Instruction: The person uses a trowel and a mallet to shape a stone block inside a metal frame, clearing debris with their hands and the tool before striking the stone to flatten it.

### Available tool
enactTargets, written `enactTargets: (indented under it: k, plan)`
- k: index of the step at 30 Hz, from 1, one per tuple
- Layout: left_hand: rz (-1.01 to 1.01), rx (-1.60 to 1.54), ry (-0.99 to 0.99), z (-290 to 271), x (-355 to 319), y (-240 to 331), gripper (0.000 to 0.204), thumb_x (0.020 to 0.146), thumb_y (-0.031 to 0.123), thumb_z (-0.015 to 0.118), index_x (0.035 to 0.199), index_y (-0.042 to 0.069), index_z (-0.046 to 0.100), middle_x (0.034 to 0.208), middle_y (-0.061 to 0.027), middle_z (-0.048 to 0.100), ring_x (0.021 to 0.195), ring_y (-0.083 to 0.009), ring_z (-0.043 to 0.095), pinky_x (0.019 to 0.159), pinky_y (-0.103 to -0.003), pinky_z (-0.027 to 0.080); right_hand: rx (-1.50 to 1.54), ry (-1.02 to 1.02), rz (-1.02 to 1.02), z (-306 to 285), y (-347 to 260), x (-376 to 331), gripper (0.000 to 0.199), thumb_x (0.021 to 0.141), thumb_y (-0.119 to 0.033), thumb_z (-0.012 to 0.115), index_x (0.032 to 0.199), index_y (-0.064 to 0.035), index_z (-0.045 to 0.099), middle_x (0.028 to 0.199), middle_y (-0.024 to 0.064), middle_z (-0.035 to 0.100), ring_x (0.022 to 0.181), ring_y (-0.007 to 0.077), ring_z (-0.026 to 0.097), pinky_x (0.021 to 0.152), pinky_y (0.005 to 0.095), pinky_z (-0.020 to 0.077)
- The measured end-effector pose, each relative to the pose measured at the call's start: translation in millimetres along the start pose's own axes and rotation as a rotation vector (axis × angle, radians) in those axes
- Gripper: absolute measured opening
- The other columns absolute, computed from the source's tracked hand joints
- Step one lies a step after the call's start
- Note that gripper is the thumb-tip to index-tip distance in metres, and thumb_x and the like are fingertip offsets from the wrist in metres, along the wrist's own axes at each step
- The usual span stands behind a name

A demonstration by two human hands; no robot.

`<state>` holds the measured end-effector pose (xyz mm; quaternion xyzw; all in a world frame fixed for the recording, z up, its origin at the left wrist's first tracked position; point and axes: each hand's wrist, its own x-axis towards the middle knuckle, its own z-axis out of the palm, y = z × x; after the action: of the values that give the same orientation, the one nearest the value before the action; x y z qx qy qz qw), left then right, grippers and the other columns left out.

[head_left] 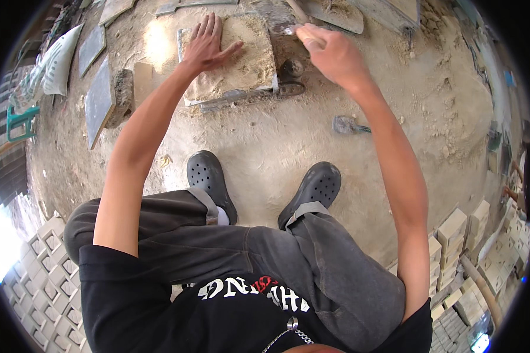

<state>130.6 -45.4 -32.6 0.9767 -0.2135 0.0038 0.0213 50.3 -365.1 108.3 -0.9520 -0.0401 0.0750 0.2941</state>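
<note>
1. Pressing the sandy mix down into the mould point(229, 97) is the work in hand; the mould sits on the ground just ahead of the person's feet, filled to the brim with pale sand point(250, 56).
2. The left hand point(206, 44) lies flat on the sand, fingers spread, thumb out to the side, palm down on the mould's left half.
3. The right hand point(330, 53) is closed around a handle point(297, 29) at the mould's far right corner; what tool it belongs to I cannot tell.
4. To do this well, I would judge the palm should press evenly and work out toward the corners, so the fill packs level with the rim and none spills over the edge.
5. Keeping the mould from sliding on the loose ground looks worth minding while the right hand works.
6. The ground point(265, 141) is bare packed earth, dusty and strewn with crumbs of mix.
7. A small trowel point(347, 125) lies to the right, apart from the mould.
8. Flat grey slabs point(99, 100) lean at the left, near a white sack point(59, 59).
9. Stacked blocks point(459, 229) stand at the lower right; patterned ones point(35, 288) lie at the lower left.
10. Dark clogs point(209, 176) sit planted behind the mould.
</note>
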Motion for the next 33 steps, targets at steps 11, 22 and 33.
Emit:
enactTargets:
  k: [11,22,33]
  plan:
    - [0.179,-0.108,0.048,-14.3,20.7,62.2,0.09,0.098,0.063,0.038,0.156,-0.002,0.015,0.163,-0.023,0.012,0.153,-0.035,0.009,0.124,-0.045,0.008,0.298,0.097,0.776,-33.7,142.7,-93.4,0.047,0.097,-0.037,0.051,0.133,-0.0105,0.062,0.104,0.0226,0.071,0.086,0.0342,0.071,0.083,0.0414,0.054]
    - [0.091,0.078,-0.024,-5.2,37.8,84.2,0.088,0.1,0.06,0.036,0.156,-0.004,0.012,0.164,-0.0223,0.01,0.153,-0.0332,0.007,0.124,-0.045,0.007,0.039,0.258,1.23,-107.9,417.3,-173.4,0.038,0.09,-0.032,0.049,0.085,-0.0032,0.072,0.079,0.0214,0.07,0.073,0.0361,0.071,0.072,0.0452,0.0547]
    - [0.098,-0.268,-0.034,-13.9,30.9,86.3,0.091,0.099,0.063,0.037,0.157,-0.001,0.009,0.164,-0.0235,0.008,0.153,-0.0356,0.006,0.124,-0.045,0.007,0.158,0.524,1.261,-152.8,562.8,-160.8,0.032,0.089,-0.03,0.057,0.098,-0.004,0.073,0.085,0.0184,0.071,0.069,0.0294,0.071,0.057,0.0424,0.0548]
